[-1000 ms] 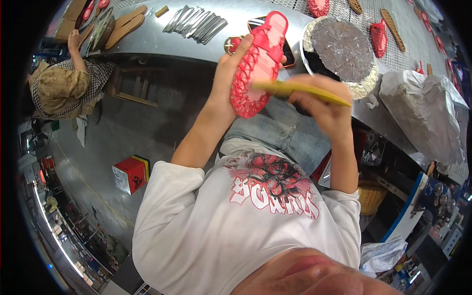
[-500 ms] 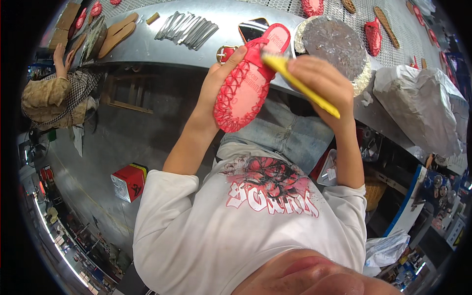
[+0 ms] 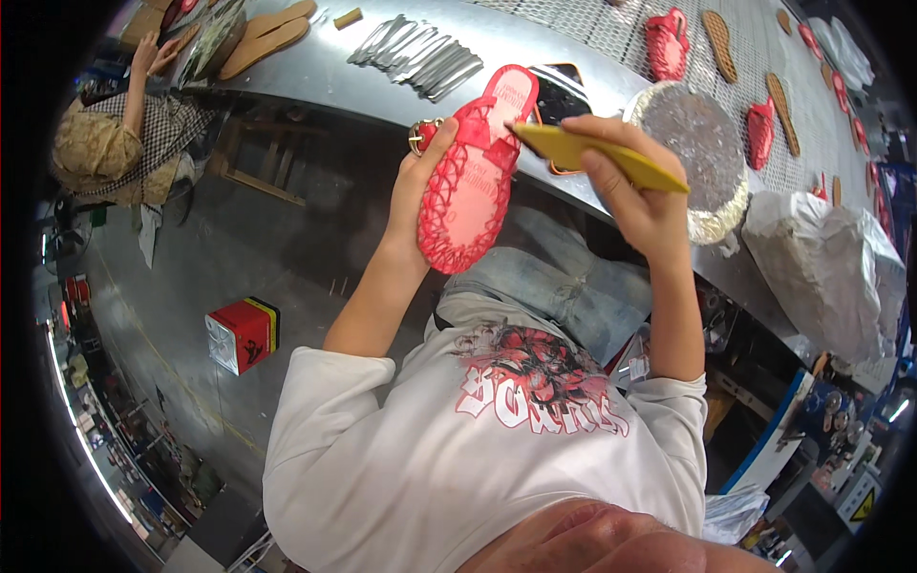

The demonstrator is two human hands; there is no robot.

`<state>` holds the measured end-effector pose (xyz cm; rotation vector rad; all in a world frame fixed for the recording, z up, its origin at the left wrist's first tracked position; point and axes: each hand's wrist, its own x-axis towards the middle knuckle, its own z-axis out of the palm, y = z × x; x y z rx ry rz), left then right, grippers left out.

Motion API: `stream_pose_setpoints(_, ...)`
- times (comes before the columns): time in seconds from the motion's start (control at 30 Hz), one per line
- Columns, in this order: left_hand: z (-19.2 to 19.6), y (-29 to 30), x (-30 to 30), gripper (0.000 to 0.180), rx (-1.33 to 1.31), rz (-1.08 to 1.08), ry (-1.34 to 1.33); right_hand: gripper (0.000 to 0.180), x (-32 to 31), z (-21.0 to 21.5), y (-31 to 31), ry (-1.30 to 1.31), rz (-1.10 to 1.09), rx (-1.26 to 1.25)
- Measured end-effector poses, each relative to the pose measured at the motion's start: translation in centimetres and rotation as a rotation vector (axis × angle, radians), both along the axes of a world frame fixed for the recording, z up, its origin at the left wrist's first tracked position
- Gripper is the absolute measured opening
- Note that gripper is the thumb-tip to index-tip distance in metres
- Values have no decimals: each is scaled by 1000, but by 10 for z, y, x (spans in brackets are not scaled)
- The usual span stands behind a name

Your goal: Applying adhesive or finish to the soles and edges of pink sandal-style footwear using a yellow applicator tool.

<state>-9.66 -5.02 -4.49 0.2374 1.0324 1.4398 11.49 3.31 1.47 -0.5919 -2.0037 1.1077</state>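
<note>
A red lattice-woven sandal [image 3: 473, 191] is held at the front edge of the counter [image 3: 325, 78], pink insole up, heel outward. A flat yellow-handled tool [image 3: 564, 151] slants by its heel, contact unclear.

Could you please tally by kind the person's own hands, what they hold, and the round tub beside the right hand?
Hands, left hand and right hand: 2
Red shoe: 1
Yellow tool: 1
Round tub: 1
Total: 5
</note>
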Motion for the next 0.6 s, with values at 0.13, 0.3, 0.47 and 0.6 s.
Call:
stream_pose_setpoints(0.13,-14,-18,-26,52,8,78,-46,17,-63,-4,48,29,60,196)
stream_pose_setpoints(0.3,-15,-36,-52,56,-37,170,17,21,-140,-48,136,-433,4,569)
stream_pose_setpoints(0.47,-31,-61,-75,54,-76,235,17,20,-185,-76,166,-719,106,729)
stream_pose_setpoints(0.6,-34,-64,-84,50,-83,254,-24,20,-191,-82,171,-919,175,747)
